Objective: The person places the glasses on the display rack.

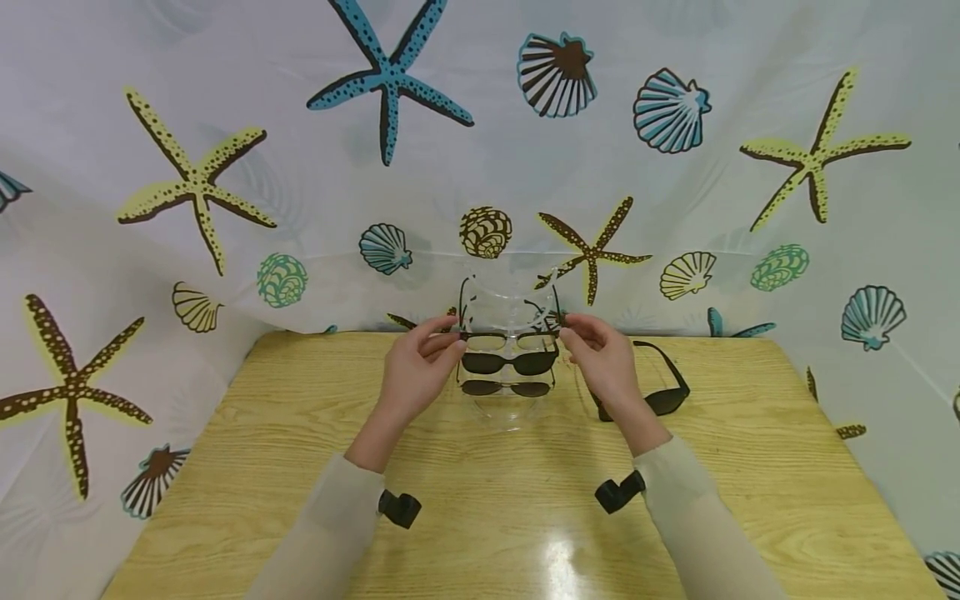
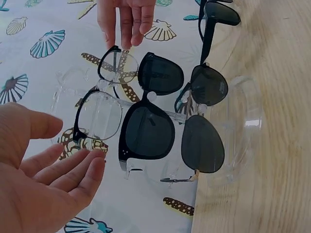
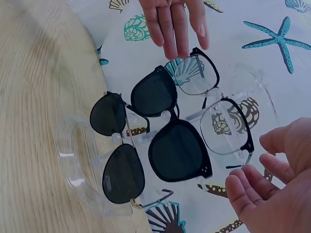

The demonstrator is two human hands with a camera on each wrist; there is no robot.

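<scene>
A clear plastic display stand [image 3: 68, 150] holds three pairs of eyewear, one above another. At the top are clear-lensed eyeglasses [image 1: 487, 342] with dark brows. Below them sit thick black-framed sunglasses [image 1: 534, 363], then thin-framed sunglasses [image 1: 480, 388] with dark lenses. My left hand [image 1: 420, 367] is beside the left end of the eyeglasses, thumb and fingers spread and relaxed around that corner. On the opposite side, my right hand [image 1: 603, 358] has its fingertips close to the right hinge, thumb apart from the fingers. Both wrist views show gaps between thumbs and fingers.
Another pair of black sunglasses [image 1: 666, 402] lies on the wooden table [image 1: 480, 500], right of the stand and partly behind my right forearm. A white cloth [image 1: 315, 208] with starfish and shell prints hangs behind the table and along its sides.
</scene>
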